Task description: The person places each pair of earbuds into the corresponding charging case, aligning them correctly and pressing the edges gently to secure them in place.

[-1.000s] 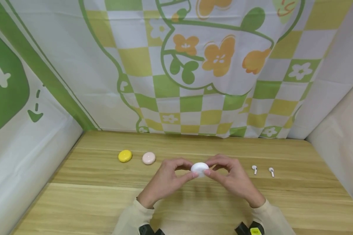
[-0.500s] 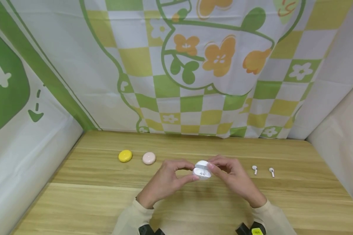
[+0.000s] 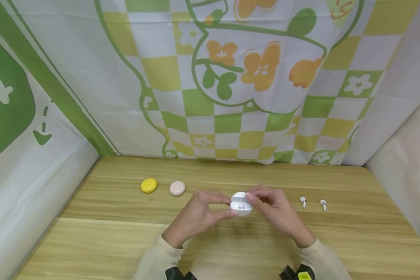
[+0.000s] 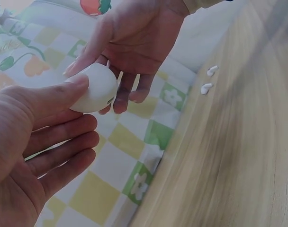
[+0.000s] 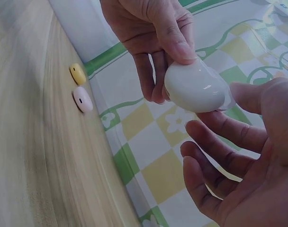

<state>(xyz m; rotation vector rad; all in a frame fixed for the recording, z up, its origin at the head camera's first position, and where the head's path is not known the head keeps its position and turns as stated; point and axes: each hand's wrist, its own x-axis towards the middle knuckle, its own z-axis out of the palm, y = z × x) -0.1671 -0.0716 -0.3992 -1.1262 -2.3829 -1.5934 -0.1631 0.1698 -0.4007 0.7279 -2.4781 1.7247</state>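
Note:
A white earbud charging case (image 3: 241, 208) is held above the table between both hands, its lid (image 3: 238, 197) tilted up and two slots showing inside. My left hand (image 3: 199, 216) pinches the body of the case between thumb and fingers at its left side. On the other side my right hand (image 3: 274, 210) grips the raised lid with thumb and index finger. In the left wrist view the smooth outside of the case (image 4: 99, 87) faces the camera; the right wrist view shows its rounded body (image 5: 196, 85). Two white earbuds (image 3: 303, 202) (image 3: 323, 204) lie apart on the table to the right.
A yellow round case (image 3: 149, 185) and a pale pink round case (image 3: 177, 188) stand on the wooden table (image 3: 101, 241), left of the hands. Behind the table hangs a green and yellow checked cloth (image 3: 227, 124). White cloth walls close both sides.
One second ago the case was closed in both hands. Its lid has since swung up, lifted by the right hand, while the left kept the body. The earbuds and coloured cases have stayed put.

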